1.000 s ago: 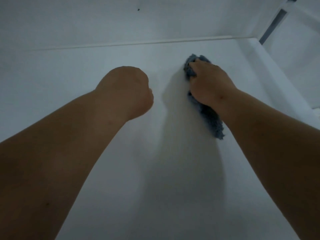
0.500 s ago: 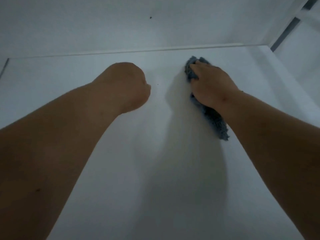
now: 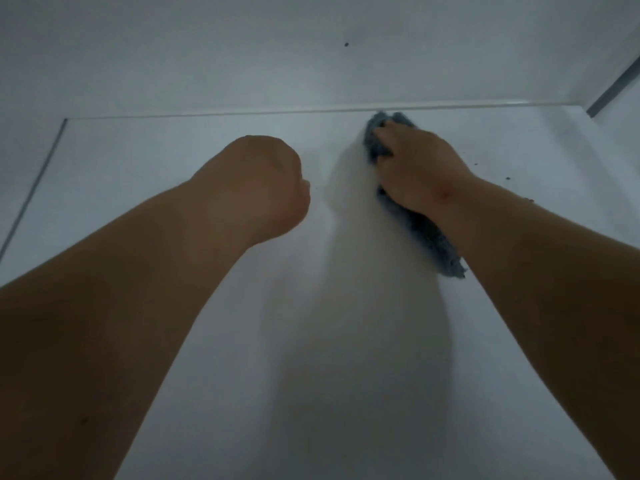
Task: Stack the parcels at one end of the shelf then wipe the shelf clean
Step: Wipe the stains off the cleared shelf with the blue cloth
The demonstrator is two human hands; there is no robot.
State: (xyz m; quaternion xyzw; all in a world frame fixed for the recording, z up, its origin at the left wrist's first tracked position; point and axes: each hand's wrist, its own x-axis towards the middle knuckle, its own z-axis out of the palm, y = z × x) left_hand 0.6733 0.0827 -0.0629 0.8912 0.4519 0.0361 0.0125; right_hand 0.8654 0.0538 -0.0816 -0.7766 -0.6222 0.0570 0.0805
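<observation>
Fuzzy blue microfibre cloth [image 3: 420, 233] lies near the white shelf's [image 3: 173, 161] back edge, my right hand [image 3: 420, 169] pressing it with fingers curled; my left hand [image 3: 256, 188] hovers fisted, holding nothing.

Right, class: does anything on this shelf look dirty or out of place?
Yes. A few dark specks lie on the white shelf, right of the right hand pressing the blue cloth; that patch looks unwiped.

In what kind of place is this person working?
Probably inside a white shelf or cupboard compartment: a flat white shelf board meets a white back wall, and the right hand presses a fluffy blue cloth on it.
</observation>
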